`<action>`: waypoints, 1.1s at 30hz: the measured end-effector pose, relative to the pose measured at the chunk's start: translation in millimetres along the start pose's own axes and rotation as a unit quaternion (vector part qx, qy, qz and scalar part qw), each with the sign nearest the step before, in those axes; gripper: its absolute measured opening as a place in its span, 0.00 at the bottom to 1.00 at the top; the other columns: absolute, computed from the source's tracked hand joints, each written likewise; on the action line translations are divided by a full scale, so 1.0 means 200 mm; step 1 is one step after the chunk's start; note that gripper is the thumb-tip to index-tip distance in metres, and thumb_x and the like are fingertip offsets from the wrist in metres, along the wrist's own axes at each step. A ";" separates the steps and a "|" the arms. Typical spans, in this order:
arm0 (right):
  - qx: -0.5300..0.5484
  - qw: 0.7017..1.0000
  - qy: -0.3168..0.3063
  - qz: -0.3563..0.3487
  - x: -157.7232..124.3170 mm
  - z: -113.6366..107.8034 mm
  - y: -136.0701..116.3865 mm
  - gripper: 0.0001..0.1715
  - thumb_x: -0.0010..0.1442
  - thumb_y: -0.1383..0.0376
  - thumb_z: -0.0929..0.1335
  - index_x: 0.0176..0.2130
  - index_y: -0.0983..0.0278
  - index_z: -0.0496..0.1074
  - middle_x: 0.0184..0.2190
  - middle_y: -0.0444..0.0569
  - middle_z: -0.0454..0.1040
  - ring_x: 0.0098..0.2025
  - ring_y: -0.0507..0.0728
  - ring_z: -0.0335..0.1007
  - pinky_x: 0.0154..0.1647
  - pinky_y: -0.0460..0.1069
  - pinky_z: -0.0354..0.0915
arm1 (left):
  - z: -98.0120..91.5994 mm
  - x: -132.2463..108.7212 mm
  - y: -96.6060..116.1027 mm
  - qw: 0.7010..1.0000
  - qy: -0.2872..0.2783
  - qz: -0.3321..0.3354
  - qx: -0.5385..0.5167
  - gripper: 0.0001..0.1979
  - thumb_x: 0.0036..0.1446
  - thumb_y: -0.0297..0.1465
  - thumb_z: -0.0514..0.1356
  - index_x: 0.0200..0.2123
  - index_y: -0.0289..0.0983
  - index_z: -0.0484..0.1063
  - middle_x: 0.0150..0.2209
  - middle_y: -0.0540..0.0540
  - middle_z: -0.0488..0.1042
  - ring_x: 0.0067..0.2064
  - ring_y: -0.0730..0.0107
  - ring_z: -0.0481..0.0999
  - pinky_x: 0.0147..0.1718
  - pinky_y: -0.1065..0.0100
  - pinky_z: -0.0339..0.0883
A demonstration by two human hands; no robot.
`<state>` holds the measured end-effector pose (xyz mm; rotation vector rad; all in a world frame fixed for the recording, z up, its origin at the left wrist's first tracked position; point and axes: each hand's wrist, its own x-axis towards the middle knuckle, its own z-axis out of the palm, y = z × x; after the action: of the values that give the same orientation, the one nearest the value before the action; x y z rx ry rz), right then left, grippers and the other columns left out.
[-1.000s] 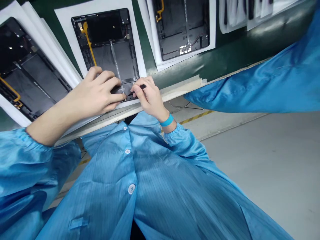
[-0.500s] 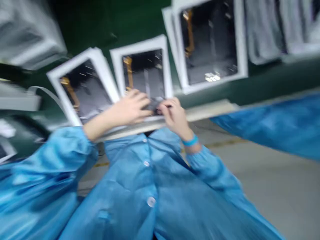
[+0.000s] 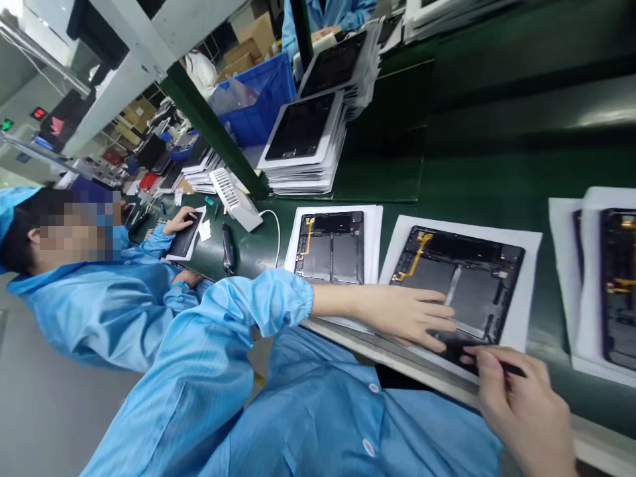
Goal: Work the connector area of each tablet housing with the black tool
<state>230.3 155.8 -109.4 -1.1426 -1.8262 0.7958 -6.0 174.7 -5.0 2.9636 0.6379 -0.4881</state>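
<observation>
An opened tablet (image 3: 477,291) with bared inner parts and an orange ribbon cable lies on a white sheet (image 3: 531,265) near the bench's front edge. My left hand (image 3: 412,315) rests over its lower left part, fingers stretched out and slightly spread. At the tablet's near edge, my right hand (image 3: 527,397) pinches a slim black tool (image 3: 514,369); its exact kind is unclear. The tool's tip is partly hidden by the fingers. Left of this tablet lies a second opened tablet (image 3: 348,248), also on white paper, partly behind my left forearm.
Another opened tablet (image 3: 621,285) lies on sheets at the right edge. Stacked tablets with paper (image 3: 303,169) stand behind, near a blue bin (image 3: 268,99) and a green post (image 3: 213,132). A white vented device (image 3: 236,199) trails a cable. A co-worker (image 3: 99,298) sits at left.
The view has swung left and up, bringing the co-worker, bin and stacks into sight. Both hands are still at the near edge of the middle tablet.
</observation>
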 end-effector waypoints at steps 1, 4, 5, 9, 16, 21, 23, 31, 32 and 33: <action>-0.007 1.000 -0.004 -0.014 -0.01 0.00 0.02 0.16 0.70 0.42 0.65 0.32 0.38 0.72 0.24 0.58 0.79 0.30 0.80 0.78 0.30 0.77 0.66 | 0.01 0.00 0.00 1.000 0.004 0.017 -0.005 0.26 0.81 0.32 0.50 0.73 0.45 0.79 0.73 0.39 0.76 0.76 0.54 0.74 0.78 0.55 0.62; -0.008 0.998 -0.010 -0.057 -0.03 0.00 0.06 0.14 0.75 0.47 0.64 0.37 0.43 0.72 0.26 0.54 0.80 0.30 0.75 0.80 0.33 0.74 0.68 | 0.04 -0.02 -0.02 0.999 0.025 0.018 -0.016 0.26 0.81 0.30 0.51 0.73 0.39 0.79 0.70 0.34 0.77 0.74 0.47 0.75 0.75 0.50 0.66; -0.005 0.997 -0.011 -0.070 -0.03 0.00 0.07 0.13 0.76 0.49 0.64 0.38 0.43 0.71 0.26 0.53 0.80 0.31 0.74 0.80 0.33 0.73 0.68 | 0.05 -0.03 -0.02 0.999 0.033 0.013 -0.016 0.26 0.81 0.29 0.51 0.72 0.39 0.79 0.70 0.34 0.78 0.74 0.47 0.75 0.74 0.50 0.66; -0.002 0.995 -0.002 -0.096 -0.02 0.02 0.10 0.14 0.78 0.53 0.63 0.38 0.44 0.72 0.27 0.53 0.80 0.30 0.73 0.79 0.33 0.70 0.65 | 0.09 -0.01 -0.05 0.999 0.046 0.016 -0.014 0.23 0.81 0.28 0.54 0.70 0.41 0.81 0.67 0.34 0.80 0.71 0.48 0.78 0.70 0.51 0.69; -0.026 0.998 -0.025 -0.052 -0.08 -0.01 0.12 0.25 0.84 0.47 0.60 0.38 0.54 0.72 0.33 0.52 0.82 0.38 0.66 0.80 0.43 0.64 0.73 | 0.17 0.12 -0.01 0.993 0.112 0.012 -0.039 0.16 0.81 0.30 0.55 0.57 0.39 0.85 0.55 0.34 0.83 0.60 0.46 0.81 0.59 0.48 0.74; -0.002 0.999 -0.048 -0.018 -0.11 0.00 0.25 0.27 0.86 0.47 0.56 0.43 0.57 0.71 0.38 0.49 0.80 0.47 0.62 0.78 0.57 0.61 0.72 | 0.32 0.14 -0.07 0.988 0.151 0.022 -0.023 0.15 0.79 0.35 0.58 0.60 0.40 0.81 0.62 0.34 0.80 0.65 0.41 0.77 0.60 0.41 0.76; 0.012 0.998 -0.057 -0.009 -0.11 -0.01 0.24 0.28 0.86 0.46 0.55 0.44 0.57 0.71 0.39 0.47 0.79 0.47 0.61 0.76 0.59 0.62 0.72 | 0.32 0.12 -0.06 0.989 0.144 0.012 -0.021 0.17 0.81 0.35 0.55 0.63 0.42 0.80 0.64 0.34 0.79 0.66 0.41 0.77 0.60 0.39 0.77; 0.050 0.997 -0.062 0.021 -0.11 -0.03 0.21 0.30 0.86 0.44 0.55 0.44 0.57 0.72 0.39 0.46 0.77 0.47 0.60 0.77 0.64 0.64 0.73 | 0.31 0.13 -0.03 0.986 0.134 -0.027 -0.095 0.19 0.80 0.35 0.53 0.63 0.47 0.81 0.64 0.38 0.79 0.67 0.39 0.78 0.62 0.32 0.77; 0.052 0.996 -0.063 0.025 -0.11 -0.03 0.21 0.30 0.86 0.43 0.55 0.43 0.57 0.72 0.39 0.46 0.77 0.47 0.60 0.77 0.65 0.65 0.73 | 0.31 0.14 -0.03 0.984 0.135 -0.031 -0.110 0.19 0.80 0.35 0.53 0.63 0.48 0.81 0.64 0.39 0.79 0.68 0.40 0.77 0.63 0.31 0.76; 0.052 0.996 -0.064 0.029 -0.11 -0.03 0.21 0.31 0.86 0.43 0.55 0.44 0.57 0.72 0.39 0.46 0.78 0.47 0.60 0.78 0.66 0.65 0.73 | 0.32 0.14 -0.04 0.982 0.137 -0.035 -0.125 0.19 0.80 0.35 0.53 0.62 0.49 0.81 0.64 0.40 0.79 0.68 0.40 0.77 0.64 0.31 0.75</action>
<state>257.9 152.8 -146.9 -1.1023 -1.8388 1.0062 -3.3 183.4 -74.4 2.7944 0.7649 0.0032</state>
